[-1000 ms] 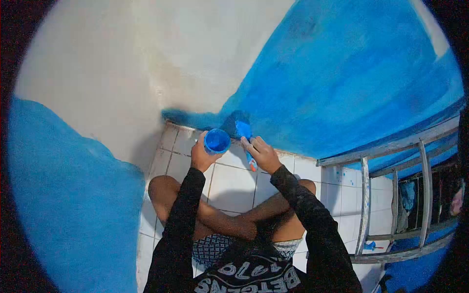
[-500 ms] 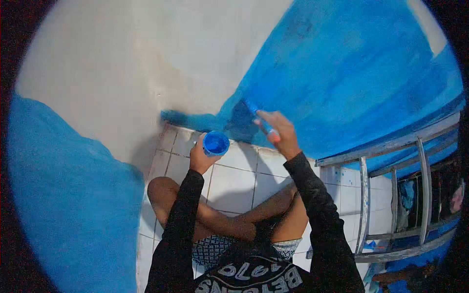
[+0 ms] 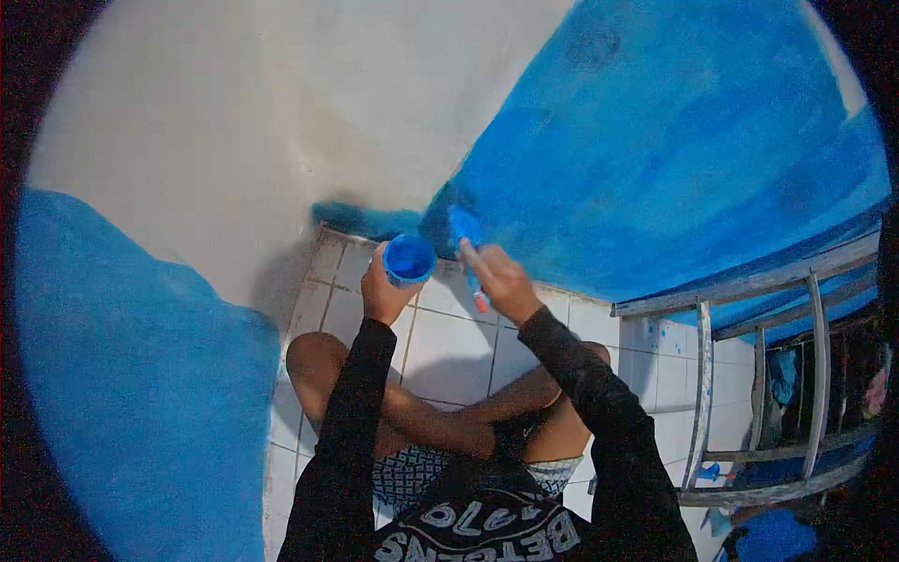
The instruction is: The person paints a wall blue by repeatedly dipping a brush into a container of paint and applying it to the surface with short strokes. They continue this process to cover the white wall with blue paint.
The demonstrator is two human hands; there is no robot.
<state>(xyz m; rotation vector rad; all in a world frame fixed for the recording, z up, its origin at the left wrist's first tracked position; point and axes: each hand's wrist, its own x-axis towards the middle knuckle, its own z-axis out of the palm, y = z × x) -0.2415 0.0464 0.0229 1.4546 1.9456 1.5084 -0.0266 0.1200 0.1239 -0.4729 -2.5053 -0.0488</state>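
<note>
My left hand (image 3: pixel 386 292) is wrapped round a small cup of blue paint (image 3: pixel 409 259), its mouth facing up toward me. Gripped by the handle in my right hand (image 3: pixel 507 284) is a paintbrush (image 3: pixel 463 229), its bristles coated in bright blue. The bristles overlap the lower left part of the blue-painted wall (image 3: pixel 646 140), close to the floor. To the left of the brush, a darker blue strip (image 3: pixel 365 221) runs along the foot of the unpainted off-white wall (image 3: pixel 375 103).
I sit cross-legged on the white tiled floor (image 3: pixel 449 351). A wooden ladder (image 3: pixel 704 393) stands at the right, with hanging cloths (image 3: pixel 785 375) beyond it. On the left, another wall section (image 3: pixel 150 375) is painted blue. A small blue item (image 3: pixel 714 470) shows by the ladder's lower rail.
My right hand has moved left and slightly down with the paintbrush, closer to the cup. The left hand keeps hold of the cup, which sits a little higher in view.
</note>
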